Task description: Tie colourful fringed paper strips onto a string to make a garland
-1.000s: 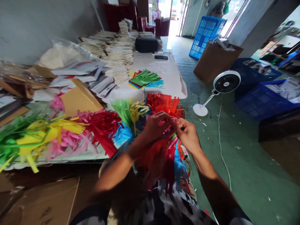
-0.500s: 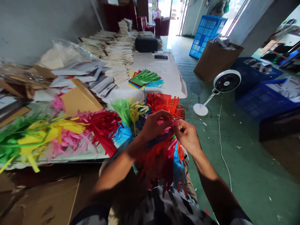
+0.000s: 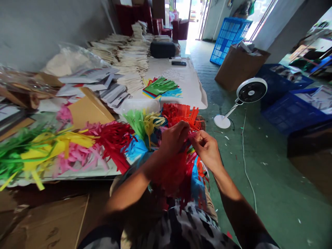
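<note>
Over my lap, my right hand (image 3: 208, 149) pinches a thin pink strip (image 3: 192, 134) between thumb and fingertips. Just to its left, my left hand (image 3: 174, 137) is closed, its back towards me; what its fingers grip is hidden. Below both hands hang red paper fringes (image 3: 169, 176), with blue fringe strips (image 3: 196, 178) beside them. Bright red fringe (image 3: 178, 112) fans out beyond my hands. Left of it lie a light green fringe (image 3: 136, 121) and a pale yellow fringe (image 3: 150, 126).
Green, yellow fringes (image 3: 55, 145), pink and dark red fringes (image 3: 114, 138) cover the table's left part. Flat fringed sheets (image 3: 162, 86) lie farther back, near stacked cream bundles (image 3: 129, 65). A white fan (image 3: 251, 91), a cardboard box (image 3: 229, 67) and blue crates (image 3: 298, 107) stand at right.
My left hand has turned and closed, dropping slightly, its fingers now curled out of sight. My right hand stays nearly in place with the pink strip. The red fringes below have shifted.
</note>
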